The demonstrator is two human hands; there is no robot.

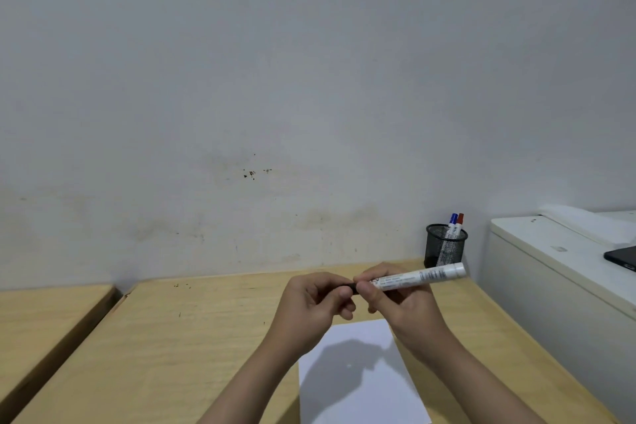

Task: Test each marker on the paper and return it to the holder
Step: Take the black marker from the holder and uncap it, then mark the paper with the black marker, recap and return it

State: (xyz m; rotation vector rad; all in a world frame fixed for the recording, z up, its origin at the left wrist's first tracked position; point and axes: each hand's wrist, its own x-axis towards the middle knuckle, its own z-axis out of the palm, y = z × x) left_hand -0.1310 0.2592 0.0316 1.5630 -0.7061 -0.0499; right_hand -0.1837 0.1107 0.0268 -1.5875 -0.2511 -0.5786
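My right hand (399, 303) grips a white marker (420, 277) by its barrel, held level above the desk with its rear end pointing right. My left hand (316, 303) is closed around the marker's dark cap end (354, 287), which is mostly hidden by the fingers. Both hands hover over the far edge of a white sheet of paper (358, 385) lying on the desk. A black mesh holder (444, 246) stands at the back right by the wall, with a blue-capped marker (453, 222) and a red-capped marker (459, 221) upright in it.
The wooden desk (192, 337) runs up to a pale wall. A second desk (44, 317) adjoins on the left across a narrow gap. A white cabinet or machine (564, 272) stands at the right, with a dark flat device (623, 258) on top.
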